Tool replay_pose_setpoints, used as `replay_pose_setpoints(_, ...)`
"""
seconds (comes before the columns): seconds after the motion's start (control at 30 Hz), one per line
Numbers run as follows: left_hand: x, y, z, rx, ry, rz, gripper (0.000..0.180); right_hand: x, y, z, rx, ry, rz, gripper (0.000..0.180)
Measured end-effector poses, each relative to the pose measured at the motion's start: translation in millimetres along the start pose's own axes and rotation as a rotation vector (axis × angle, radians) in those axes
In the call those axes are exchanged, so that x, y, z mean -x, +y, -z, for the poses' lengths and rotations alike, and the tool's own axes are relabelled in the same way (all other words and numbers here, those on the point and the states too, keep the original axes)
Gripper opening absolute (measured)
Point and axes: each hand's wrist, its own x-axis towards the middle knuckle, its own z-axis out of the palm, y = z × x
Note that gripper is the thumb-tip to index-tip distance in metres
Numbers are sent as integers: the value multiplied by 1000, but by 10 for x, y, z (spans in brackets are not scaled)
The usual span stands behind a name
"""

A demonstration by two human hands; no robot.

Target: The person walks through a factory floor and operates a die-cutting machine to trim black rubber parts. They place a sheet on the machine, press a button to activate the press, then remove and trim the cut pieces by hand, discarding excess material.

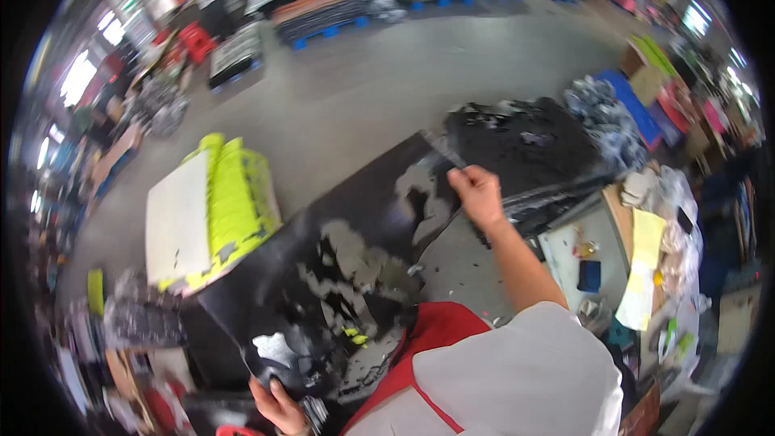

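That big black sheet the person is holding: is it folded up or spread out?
Spread out: the black sheet stretches between the left hand and right hand.

Left hand (278, 405) partly cut off below

A grey concrete floor (363, 89) carries everything. On it, a heap of black cut scraps (525, 141) serves as landmark. Left of the heap stands a stack of yellow-green and white sheets (214, 210); beyond it, far off, loaded blue pallets (331, 20); right of it, a cluttered worktable (581, 262).
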Motion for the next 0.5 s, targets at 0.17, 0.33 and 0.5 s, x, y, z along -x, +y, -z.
replay_pose_setpoints(0.17,-1533,1049,-1162,655,-397,-265,28,-277,-787,1866,93,710,306,39)
replay_pose_setpoints(0.33,-2524,2418,-2717,715,-390,-483,19,-198,-1179,2901,174,891,587,16)
replay_pose_setpoints(0.5,-2391,2671,-4432,713,-705,-363,44,-28,349,2882,525,974,296,22)
